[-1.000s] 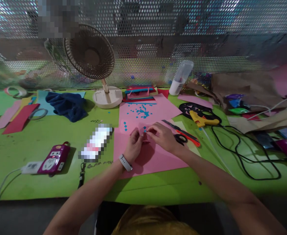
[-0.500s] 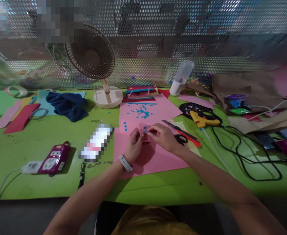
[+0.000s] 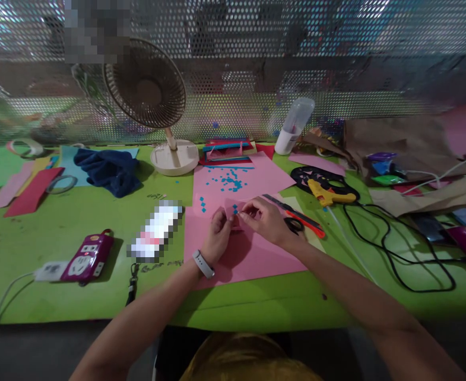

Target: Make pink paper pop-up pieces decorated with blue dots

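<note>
**Small pink piece [image 3: 229,205] held above a pink sheet [image 3: 268,259]**

At the far left corner of the green counter [image 3: 14,238], a red strip [image 3: 34,193] lies over other coloured paper. Nearer the front edge is a purple socket block [image 3: 86,258]. A crumpled navy cloth [image 3: 108,172] sits toward the back edge, followed by a pixelated bright oblong [image 3: 157,230] and a fan [image 3: 173,161]. The left hand [image 3: 217,233] pinches the small pink piece between thumb and curled fingers, midway along the counter; two blue squares [image 3: 235,207] show on it. More blue bits [image 3: 233,182] lie scattered behind, on paper. The right hand [image 3: 265,219] has its fingertips at the piece's right side; whether they pinch anything is too small to tell. Beyond it come an orange-and-black tool [image 3: 316,227], a yellow glue gun [image 3: 330,196] touching a black palette [image 3: 301,173], and, at the far right corner, brown paper [image 3: 408,132].
</note>
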A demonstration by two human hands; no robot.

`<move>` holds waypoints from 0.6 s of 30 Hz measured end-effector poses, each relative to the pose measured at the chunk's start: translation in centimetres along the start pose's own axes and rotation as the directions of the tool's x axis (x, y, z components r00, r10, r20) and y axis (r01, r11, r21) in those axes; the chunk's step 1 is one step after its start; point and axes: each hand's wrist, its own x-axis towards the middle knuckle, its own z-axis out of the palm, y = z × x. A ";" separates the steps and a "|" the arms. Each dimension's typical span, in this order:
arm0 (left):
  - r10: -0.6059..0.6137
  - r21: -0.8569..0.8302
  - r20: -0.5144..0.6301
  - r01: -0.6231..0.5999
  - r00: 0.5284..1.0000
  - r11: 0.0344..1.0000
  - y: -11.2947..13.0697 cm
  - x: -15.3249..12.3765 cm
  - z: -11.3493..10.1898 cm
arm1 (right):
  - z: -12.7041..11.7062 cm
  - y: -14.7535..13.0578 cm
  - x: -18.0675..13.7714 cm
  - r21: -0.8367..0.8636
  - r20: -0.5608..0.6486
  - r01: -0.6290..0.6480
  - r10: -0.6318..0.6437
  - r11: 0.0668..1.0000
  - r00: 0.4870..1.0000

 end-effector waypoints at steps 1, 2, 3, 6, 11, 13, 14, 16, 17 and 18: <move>-0.002 -0.001 0.000 0.002 1.000 1.000 0.0 0.0 0.0 | -0.1 0.1 0.0 0.002 -0.038 -0.003 0.003 1.000 0.999; -0.006 0.000 0.001 0.006 1.000 1.000 0.1 0.0 0.0 | -0.1 0.2 0.0 0.006 -0.076 -0.004 0.005 1.000 0.997; -0.011 0.000 0.003 0.011 1.000 1.000 0.2 -0.1 0.0 | -0.2 0.4 0.1 0.014 -0.102 -0.002 0.003 1.000 0.995; -0.019 0.009 0.014 0.019 1.000 1.000 0.4 -0.1 0.0 | -0.2 0.8 0.2 0.029 -0.083 0.015 -0.013 0.999 0.996; 0.009 0.041 0.031 -0.010 0.999 0.999 0.6 -0.2 -0.1 | -0.1 1.0 0.4 0.013 -0.036 0.005 -0.004 1.000 0.999; 0.013 0.041 0.030 -0.014 0.999 0.999 0.5 -0.2 -0.2 | -0.2 0.9 0.4 0.025 -0.037 -0.017 0.018 1.000 0.999; 0.001 0.030 0.029 -0.002 1.000 1.000 0.5 -0.2 -0.2 | -0.2 0.9 0.4 0.031 -0.034 -0.028 0.029 0.999 0.999; -0.041 -0.004 0.021 0.041 0.999 0.999 0.4 -0.3 -0.2 | -0.2 0.7 0.4 0.049 -0.029 -0.049 0.050 0.998 0.998; -0.064 -0.021 0.012 0.064 0.998 0.998 0.4 -0.3 -0.2 | -0.2 0.7 0.4 0.060 -0.030 -0.058 0.060 0.996 0.998; -0.082 -0.036 0.002 0.082 0.997 0.996 0.4 -0.3 -0.1 | -0.2 0.6 0.4 0.071 -0.033 -0.066 0.069 0.995 0.997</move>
